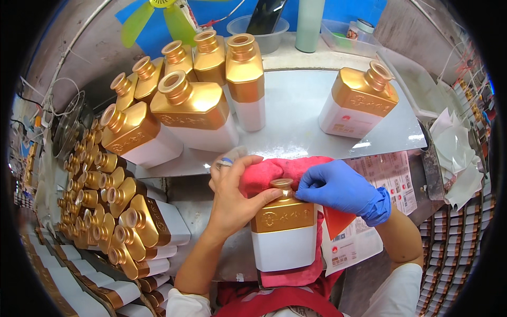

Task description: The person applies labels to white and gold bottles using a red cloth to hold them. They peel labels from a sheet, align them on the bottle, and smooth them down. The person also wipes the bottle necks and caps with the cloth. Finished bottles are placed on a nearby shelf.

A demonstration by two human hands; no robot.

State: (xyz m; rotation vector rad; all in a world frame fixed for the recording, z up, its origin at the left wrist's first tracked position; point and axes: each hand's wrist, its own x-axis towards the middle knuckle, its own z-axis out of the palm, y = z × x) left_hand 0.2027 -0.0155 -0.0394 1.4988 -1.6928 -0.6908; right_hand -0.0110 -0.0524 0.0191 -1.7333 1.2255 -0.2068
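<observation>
In the head view, the bottle (284,248) being handled stands at the lower centre, white below and gold above, its neck toward the top of the frame and pink cloth (293,277) behind it and at its base. The bare left hand (235,185) is not clenched: its thumb lies against the neck's left side, while the index finger reaches out apart from it. The right hand (335,187), in a blue glove, has its fingertips bunched at the neck's right side; whether they pinch it or something small, I cannot tell. Just below the glove is an orange-red piece (337,222), over a printed sheet (356,245). Grouped bottles (198,108) fill the upper left of the tabletop (290,116); a lone bottle (356,100) stands upper right. More bottles (140,224) are piled at left. At the top are a green fan (179,24) and a tumbler (308,26).
</observation>
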